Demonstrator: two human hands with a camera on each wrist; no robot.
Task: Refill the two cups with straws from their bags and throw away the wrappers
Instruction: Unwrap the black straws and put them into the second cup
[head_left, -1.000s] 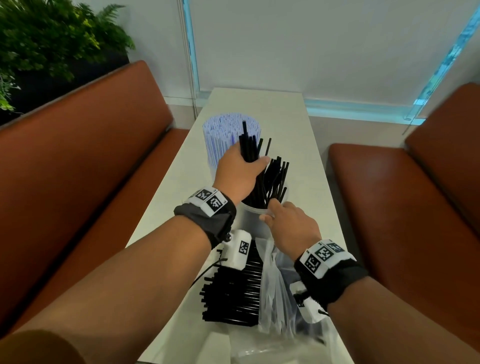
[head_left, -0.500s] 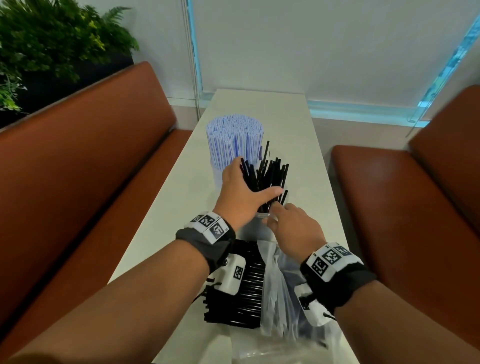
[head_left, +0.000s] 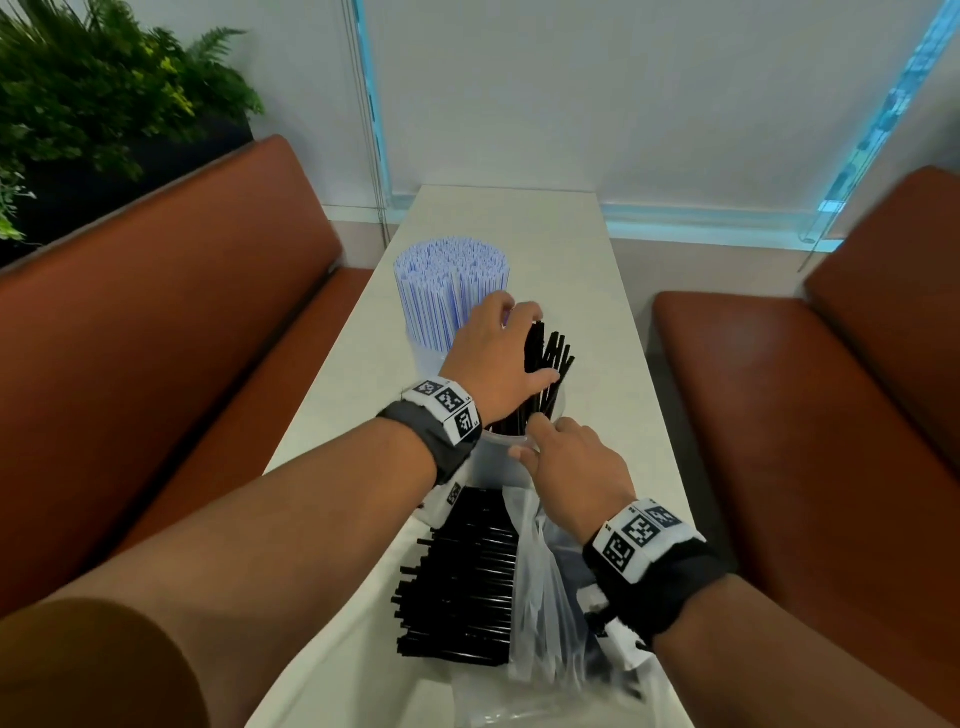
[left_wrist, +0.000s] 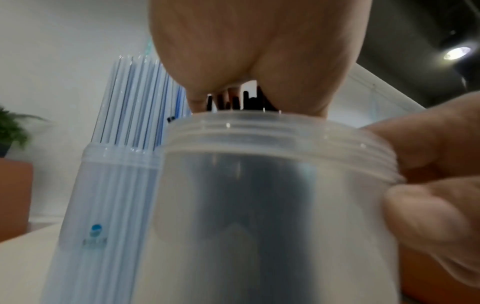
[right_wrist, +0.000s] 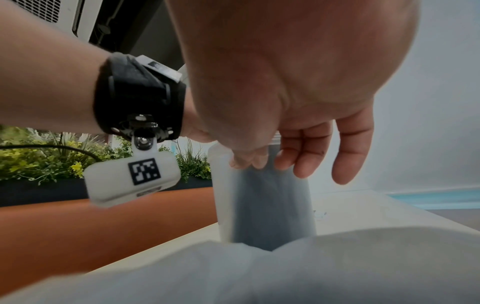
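A translucent cup (head_left: 498, 465) near the middle of the white table (head_left: 587, 270) holds black straws (head_left: 553, 364) that fan out to the right. My left hand (head_left: 519, 348) lies over their tops with fingers spread and thumb stretched across them. My right hand (head_left: 524, 439) pinches the cup's near rim between thumb and forefinger; the left wrist view shows those fingers (left_wrist: 415, 156) on the threaded rim of the cup (left_wrist: 272, 205). Just behind stands a second cup packed with blue-and-white straws (head_left: 452, 291). More loose black straws (head_left: 462, 587) lie on the table beside a clear plastic bag (head_left: 545, 623).
Brown benches (head_left: 182, 338) run along both sides of the narrow table, the right bench (head_left: 779, 405) close to the table's edge. A plant (head_left: 93, 93) stands behind the left bench. A wall and a window strip (head_left: 701, 223) close off the far end.
My left hand has lowered a bundle of black straws into the cup and spread its fingers over them. My right hand has stayed on the cup's rim.
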